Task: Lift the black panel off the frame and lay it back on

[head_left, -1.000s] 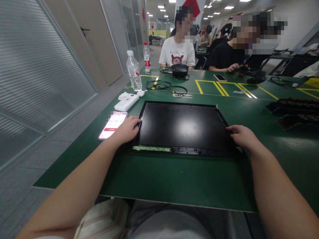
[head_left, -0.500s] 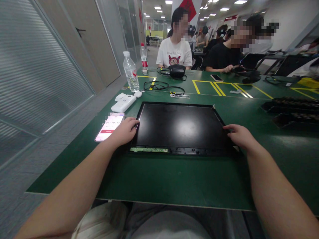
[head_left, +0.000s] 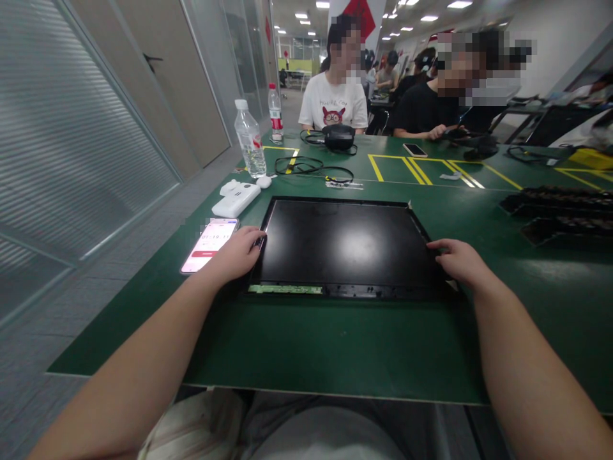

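A black flat display panel (head_left: 345,246) lies face up on the green table (head_left: 335,345), with a green circuit strip (head_left: 285,289) along its near edge. My left hand (head_left: 234,254) grips the panel's left edge, fingers curled over it. My right hand (head_left: 454,260) holds the right edge the same way, thumb on top. Both forearms reach in from the near side.
A lit phone (head_left: 209,236) lies left of my left hand, with a white device (head_left: 236,199) and a water bottle (head_left: 249,139) beyond it. Black cables (head_left: 311,167) lie behind the panel. Black trays (head_left: 560,211) sit at right. Two people sit across the table.
My hands keep their hold on the panel's edges. The view has shifted slightly; nothing on the table has moved.
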Demonstrator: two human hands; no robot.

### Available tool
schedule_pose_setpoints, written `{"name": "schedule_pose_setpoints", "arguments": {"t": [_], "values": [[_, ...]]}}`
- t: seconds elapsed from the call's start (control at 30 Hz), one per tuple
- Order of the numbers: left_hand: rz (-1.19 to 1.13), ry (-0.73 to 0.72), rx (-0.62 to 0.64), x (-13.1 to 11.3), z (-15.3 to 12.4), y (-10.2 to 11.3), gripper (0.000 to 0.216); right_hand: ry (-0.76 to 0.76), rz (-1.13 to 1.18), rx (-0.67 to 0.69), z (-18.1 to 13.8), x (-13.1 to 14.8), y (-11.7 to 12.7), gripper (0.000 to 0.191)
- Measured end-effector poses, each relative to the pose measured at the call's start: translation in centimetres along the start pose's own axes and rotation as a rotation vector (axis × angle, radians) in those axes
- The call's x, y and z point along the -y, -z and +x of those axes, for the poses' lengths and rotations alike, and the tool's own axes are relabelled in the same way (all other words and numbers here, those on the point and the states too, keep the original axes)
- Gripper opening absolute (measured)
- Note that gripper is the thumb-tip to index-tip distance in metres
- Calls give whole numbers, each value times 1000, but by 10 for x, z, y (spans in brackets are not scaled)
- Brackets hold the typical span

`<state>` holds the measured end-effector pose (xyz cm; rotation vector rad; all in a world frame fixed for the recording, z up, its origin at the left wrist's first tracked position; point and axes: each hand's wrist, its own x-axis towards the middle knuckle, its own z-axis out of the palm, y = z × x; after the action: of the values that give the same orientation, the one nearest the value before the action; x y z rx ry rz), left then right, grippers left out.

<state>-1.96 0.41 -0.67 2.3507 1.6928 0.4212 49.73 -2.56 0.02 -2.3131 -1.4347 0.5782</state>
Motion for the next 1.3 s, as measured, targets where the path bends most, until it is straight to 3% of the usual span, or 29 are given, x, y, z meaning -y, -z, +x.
{"name": "schedule_pose_setpoints", "arguments": {"t": [0.2,0.37,0.53,0.7,0.87,0.97,1.1,1.3], "values": [[61,71,-40,-1,-1,-2,64,1,1,-22,4,-4,-1,53],[126,113,32,-2,0,-3,55,77,-26,-75,8,-9,-3,36],[52,74,6,-2,1,1,47,103,-84,-125,5,-5,-3,28],[-65,85,-23,-2,1,3,52,70,-93,-131,0,1,-3,29],[-295,187,-133,-12,-2,11,42,72,-65,-138,1,-1,-3,24],[-587,408,-229,-25,-5,17,33,71,-51,-163,4,-4,-5,21],[-943,653,-277,-46,-8,24,40,90,-43,-188,6,-6,-7,20],[-1149,732,-291,-58,-8,27,51,81,-69,-151,5,-5,-5,21]]}}
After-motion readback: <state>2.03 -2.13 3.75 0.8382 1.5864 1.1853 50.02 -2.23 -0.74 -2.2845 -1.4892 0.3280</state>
